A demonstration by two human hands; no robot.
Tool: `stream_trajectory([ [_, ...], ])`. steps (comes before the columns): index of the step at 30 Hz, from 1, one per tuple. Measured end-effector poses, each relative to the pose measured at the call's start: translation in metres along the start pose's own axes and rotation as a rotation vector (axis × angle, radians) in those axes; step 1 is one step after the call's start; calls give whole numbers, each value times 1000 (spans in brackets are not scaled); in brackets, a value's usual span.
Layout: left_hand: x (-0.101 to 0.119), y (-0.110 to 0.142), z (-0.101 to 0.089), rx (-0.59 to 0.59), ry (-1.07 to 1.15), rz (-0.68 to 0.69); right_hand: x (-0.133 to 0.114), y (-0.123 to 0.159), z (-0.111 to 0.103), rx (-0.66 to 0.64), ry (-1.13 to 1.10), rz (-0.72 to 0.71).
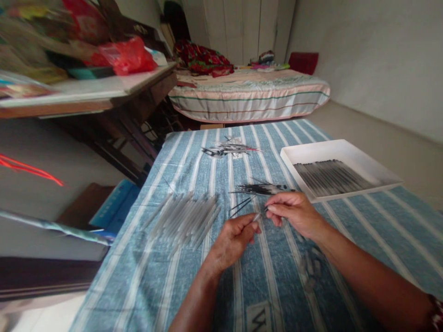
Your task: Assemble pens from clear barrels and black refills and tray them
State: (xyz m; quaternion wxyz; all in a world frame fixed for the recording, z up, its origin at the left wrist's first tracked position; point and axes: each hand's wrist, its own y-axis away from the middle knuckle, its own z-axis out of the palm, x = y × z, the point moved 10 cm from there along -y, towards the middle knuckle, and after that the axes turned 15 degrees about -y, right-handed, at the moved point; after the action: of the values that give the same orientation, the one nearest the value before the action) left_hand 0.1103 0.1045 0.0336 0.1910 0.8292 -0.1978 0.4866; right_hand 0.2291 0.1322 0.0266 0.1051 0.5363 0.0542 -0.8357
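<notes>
My left hand point(232, 240) and my right hand point(294, 213) meet over a blue-and-white striped cloth point(277, 286). Both are closed in a pinch on the ends of one thin clear pen tube point(257, 216) held between them. A row of clear pen tubes point(183, 219) lies just left of my left hand. A small heap of thin black refills point(263, 189) lies just beyond my right hand, with two loose ones point(240, 206) beside it.
A white tray point(346, 154) holding several dark finished pens point(328, 177) sits at the right. Another small pile of parts point(228, 149) lies at the cloth's far end. A cluttered wooden table point(104, 92) stands to the left, a bed point(249, 94) behind.
</notes>
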Motion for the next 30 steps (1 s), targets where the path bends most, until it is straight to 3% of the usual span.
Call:
stream_trajectory([
  [16, -2, 0, 7, -43, 16, 17, 14, 3, 10, -2, -78, 35],
  [21, 0, 0, 13, -118, 101, -5, 15, 5, 10, -17, -43, 39],
  [26, -5, 1, 17, -157, 119, -70, 14, 8, 11, -41, 75, 2],
  [30, -11, 3, 21, -186, 56, -110, 10, 11, 14, -135, 312, -2],
])
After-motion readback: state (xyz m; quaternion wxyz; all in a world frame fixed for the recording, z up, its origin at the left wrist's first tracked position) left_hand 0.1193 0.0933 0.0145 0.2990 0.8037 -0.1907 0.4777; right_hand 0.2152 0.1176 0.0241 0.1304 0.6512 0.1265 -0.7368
